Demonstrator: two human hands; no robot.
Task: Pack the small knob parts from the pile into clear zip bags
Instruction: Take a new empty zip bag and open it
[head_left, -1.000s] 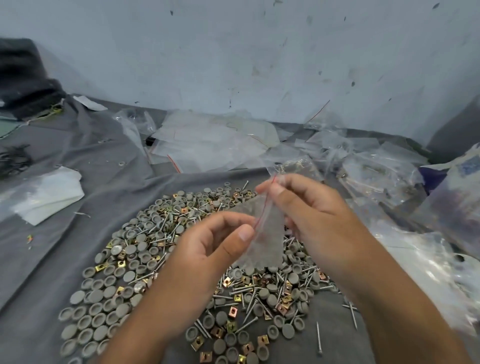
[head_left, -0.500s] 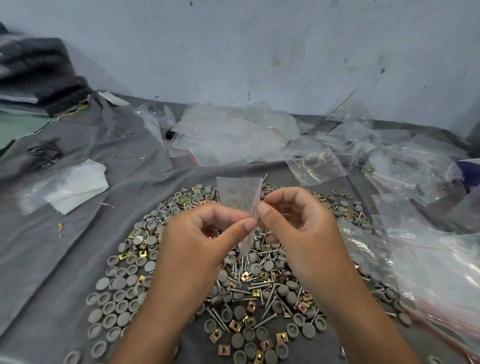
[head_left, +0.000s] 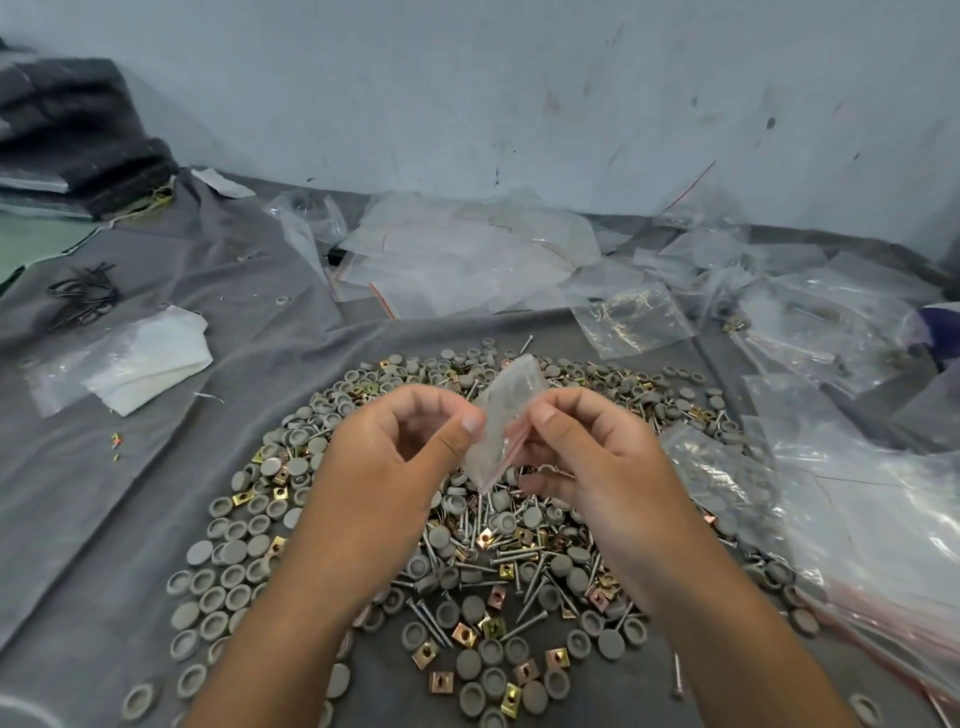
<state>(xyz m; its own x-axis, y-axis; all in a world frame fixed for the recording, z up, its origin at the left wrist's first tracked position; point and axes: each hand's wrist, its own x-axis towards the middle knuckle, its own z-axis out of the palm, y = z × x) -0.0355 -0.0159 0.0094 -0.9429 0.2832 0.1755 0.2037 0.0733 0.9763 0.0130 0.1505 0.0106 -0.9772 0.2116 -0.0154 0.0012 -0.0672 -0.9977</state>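
Note:
A small clear zip bag (head_left: 506, 410) with a red strip along its mouth is held up between both hands above the pile. My left hand (head_left: 395, 452) pinches its left edge with thumb and fingers. My right hand (head_left: 587, 447) pinches its right edge at the red strip. The bag looks empty and tilts up to the right. Below lies the pile of grey round knob parts (head_left: 234, 577), mixed with brass square nuts (head_left: 462, 635) and silver screws (head_left: 530, 621), spread over a grey cloth (head_left: 104, 499).
Heaps of empty clear zip bags (head_left: 467, 254) lie behind the pile and along the right side (head_left: 872, 519). A white folded sheet in plastic (head_left: 140, 358) rests at the left. Dark folded fabric (head_left: 72, 140) is stacked far left by the wall.
The bag has turned from upright to slanting, with its mouth now low between my thumbs. My hands have drawn slightly apart on it. The view has shifted a little.

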